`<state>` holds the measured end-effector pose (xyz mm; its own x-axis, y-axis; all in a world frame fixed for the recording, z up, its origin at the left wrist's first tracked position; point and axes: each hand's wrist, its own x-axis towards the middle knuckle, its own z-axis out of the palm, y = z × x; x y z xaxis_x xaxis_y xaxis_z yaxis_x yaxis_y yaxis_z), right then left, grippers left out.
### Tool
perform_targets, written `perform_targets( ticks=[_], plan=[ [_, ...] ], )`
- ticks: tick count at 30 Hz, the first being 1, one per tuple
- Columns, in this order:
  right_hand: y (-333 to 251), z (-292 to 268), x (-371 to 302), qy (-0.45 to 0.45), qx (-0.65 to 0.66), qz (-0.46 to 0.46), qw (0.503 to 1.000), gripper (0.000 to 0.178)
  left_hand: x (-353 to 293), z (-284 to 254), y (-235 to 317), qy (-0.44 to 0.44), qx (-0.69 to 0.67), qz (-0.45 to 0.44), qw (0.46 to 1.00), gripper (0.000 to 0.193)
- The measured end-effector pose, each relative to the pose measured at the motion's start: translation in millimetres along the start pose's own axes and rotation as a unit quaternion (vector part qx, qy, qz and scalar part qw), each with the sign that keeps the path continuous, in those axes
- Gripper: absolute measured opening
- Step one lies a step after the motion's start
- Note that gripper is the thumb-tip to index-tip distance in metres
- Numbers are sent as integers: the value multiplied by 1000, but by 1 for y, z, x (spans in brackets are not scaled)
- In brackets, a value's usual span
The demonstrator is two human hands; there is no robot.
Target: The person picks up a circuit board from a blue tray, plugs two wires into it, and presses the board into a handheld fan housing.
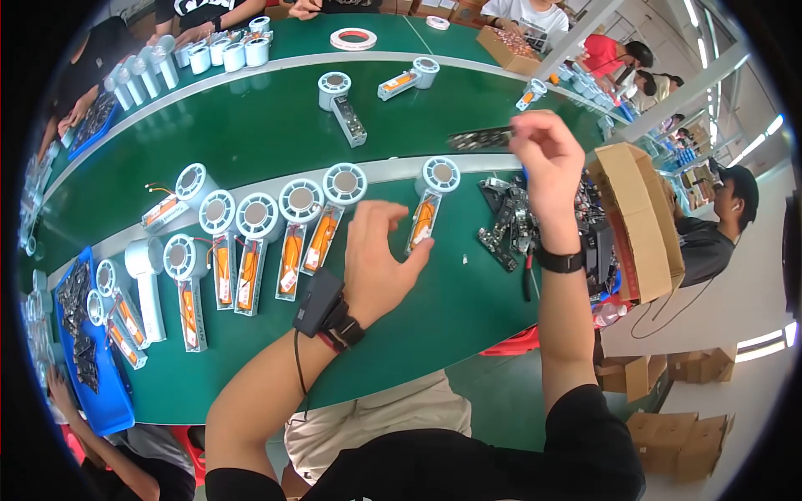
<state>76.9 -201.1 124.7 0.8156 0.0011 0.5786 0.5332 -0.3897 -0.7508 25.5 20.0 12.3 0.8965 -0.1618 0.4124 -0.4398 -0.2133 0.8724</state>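
My left hand (374,265) has its fingers apart beside a pale blue handheld fan (441,175). Its thumb overlaps the lower end of that fan's open handle, where an orange battery shows; whether it touches, I cannot tell. Raised at the right, my right hand (547,163) pinches one end of a dark circuit board (481,139), blurred by motion. Beneath that hand lies a heap of similar circuit boards (511,219). To the left of my left hand, several more fans (302,200) lie in a row, most with orange batteries in their opened handles.
A blue tray (117,409) with dark parts stands at the left. An open cardboard box (635,217) borders the board heap. Beyond the pale rail, a green belt (251,108) carries two fans (336,88). Other people work across it, near a tape roll (353,38).
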Motion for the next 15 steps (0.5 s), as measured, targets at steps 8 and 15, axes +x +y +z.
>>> perform_targets(
  ticks=[8, 15],
  plan=[
    [-15, 65, -30, -258, 225, 147, 928, 21, 0, 0, -11, 102, 53, 63, 991, 49],
    [8, 63, -38, -239, 255, 195, 916, 17, 5, -5, -16, -4, 85, 24, 996, 38]
  ],
)
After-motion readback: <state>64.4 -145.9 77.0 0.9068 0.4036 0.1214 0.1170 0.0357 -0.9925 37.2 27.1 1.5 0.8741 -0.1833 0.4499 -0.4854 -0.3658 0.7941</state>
